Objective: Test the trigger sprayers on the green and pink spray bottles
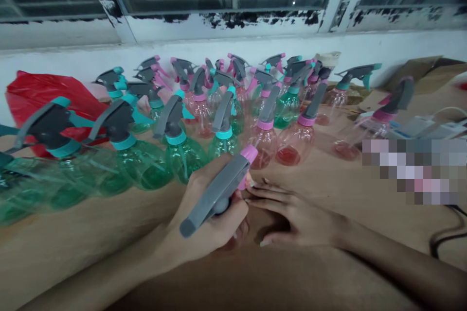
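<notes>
A spray bottle (226,187) with a grey trigger head and pink nozzle is gripped in my left hand (207,218), fingers wrapped round it below the head. Most of its body is hidden by the hand. Just to the right, my right hand (292,211) is held low over the table, palm down with fingers stretched out and apart; its fingertips come close to the bottle, and whether they touch I cannot tell. Beyond both hands stand pink spray bottles (263,143) and a green spray bottle (223,143).
Several green spray bottles (144,167) line the left of the wooden table (310,282). More bottles crowd toward the wall. A red plastic bag (54,85) lies at the back left, a cardboard box (412,75) at the back right. A black cable (434,245) runs along the right edge.
</notes>
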The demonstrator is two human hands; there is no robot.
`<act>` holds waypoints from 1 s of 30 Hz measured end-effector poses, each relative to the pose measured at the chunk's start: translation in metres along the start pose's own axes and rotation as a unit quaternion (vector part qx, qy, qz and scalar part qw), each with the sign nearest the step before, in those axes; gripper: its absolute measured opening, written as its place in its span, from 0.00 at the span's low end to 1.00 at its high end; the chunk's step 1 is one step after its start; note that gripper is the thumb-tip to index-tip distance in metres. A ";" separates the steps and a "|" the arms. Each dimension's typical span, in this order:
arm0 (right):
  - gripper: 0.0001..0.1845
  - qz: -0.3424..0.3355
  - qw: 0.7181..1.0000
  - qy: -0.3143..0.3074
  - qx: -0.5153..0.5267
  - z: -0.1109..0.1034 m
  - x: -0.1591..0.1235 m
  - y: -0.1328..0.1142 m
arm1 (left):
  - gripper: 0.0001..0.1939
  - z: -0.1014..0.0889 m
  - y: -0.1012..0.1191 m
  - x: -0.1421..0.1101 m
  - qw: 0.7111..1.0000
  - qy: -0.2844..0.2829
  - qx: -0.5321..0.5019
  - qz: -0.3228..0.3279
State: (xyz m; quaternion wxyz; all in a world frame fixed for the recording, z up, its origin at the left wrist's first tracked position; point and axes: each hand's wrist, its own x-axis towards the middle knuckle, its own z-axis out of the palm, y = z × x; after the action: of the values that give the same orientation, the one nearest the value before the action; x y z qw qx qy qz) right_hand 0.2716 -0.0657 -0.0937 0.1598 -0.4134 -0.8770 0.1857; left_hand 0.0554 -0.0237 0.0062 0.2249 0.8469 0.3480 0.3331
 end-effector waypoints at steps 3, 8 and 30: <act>0.39 0.003 1.000 -0.003 -0.007 -0.002 -0.002 -0.001 | 0.08 -0.002 -0.002 0.002 0.999 -0.026 -0.021 0.028; 0.38 0.006 0.999 -0.020 -0.032 -0.001 -0.007 -0.003 | 0.06 0.002 -0.004 0.002 0.999 0.018 -0.024 -0.014; 0.36 0.011 0.999 -0.011 -0.042 0.005 -0.009 -0.003 | 0.06 0.008 -0.002 -0.001 0.998 0.021 -0.027 -0.047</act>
State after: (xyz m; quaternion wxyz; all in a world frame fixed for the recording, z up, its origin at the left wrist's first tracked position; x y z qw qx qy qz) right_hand 0.2730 -0.0758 -0.0981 0.1307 -0.4273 -0.8812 0.1544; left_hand 0.0596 -0.0244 -0.0010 0.2558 0.8162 0.3832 0.3486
